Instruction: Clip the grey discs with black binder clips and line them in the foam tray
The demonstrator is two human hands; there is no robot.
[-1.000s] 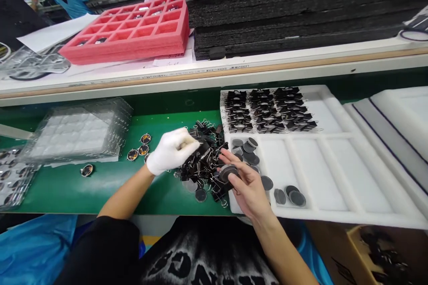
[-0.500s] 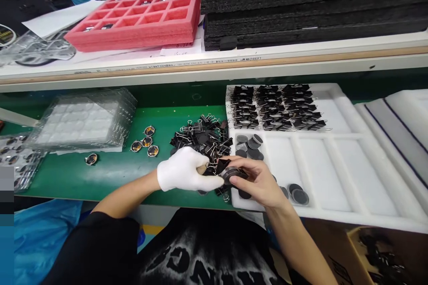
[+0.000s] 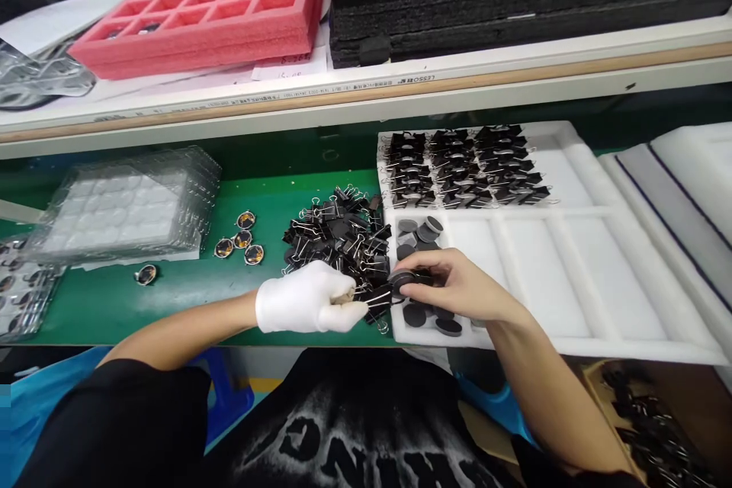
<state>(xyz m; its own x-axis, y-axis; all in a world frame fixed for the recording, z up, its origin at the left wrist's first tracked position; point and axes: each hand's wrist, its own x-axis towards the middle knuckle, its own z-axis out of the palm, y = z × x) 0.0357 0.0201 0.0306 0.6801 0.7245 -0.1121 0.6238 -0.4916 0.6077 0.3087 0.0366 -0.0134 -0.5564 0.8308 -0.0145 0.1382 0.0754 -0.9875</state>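
My left hand (image 3: 309,297), in a white glove, pinches the wire handles of a black binder clip (image 3: 377,295). Facing it, my bare right hand (image 3: 460,282) grips a round grey-black disc (image 3: 402,282) between thumb and fingers, at the clip's mouth. Whether the clip bites on the disc I cannot make out. Behind my gloved hand lies a heap of black binder clips (image 3: 337,232). Loose dark discs (image 3: 448,326) lie around and below my right hand, in the white foam tray (image 3: 523,297). Rows of binder clips (image 3: 457,168) fill the tray's far compartment.
Clear plastic trays (image 3: 120,206) are stacked at the left on the green tabletop (image 3: 183,297), near several small round amber-and-black pieces (image 3: 243,238). On the shelf (image 3: 366,91) are a pink foam tray (image 3: 194,46) and black foam sheets (image 3: 515,0). More white foam (image 3: 686,198) lies right.
My right hand has moved slightly right with the disc and turned. The binder clip's handles now show between my left fingers. My view has shifted a little.
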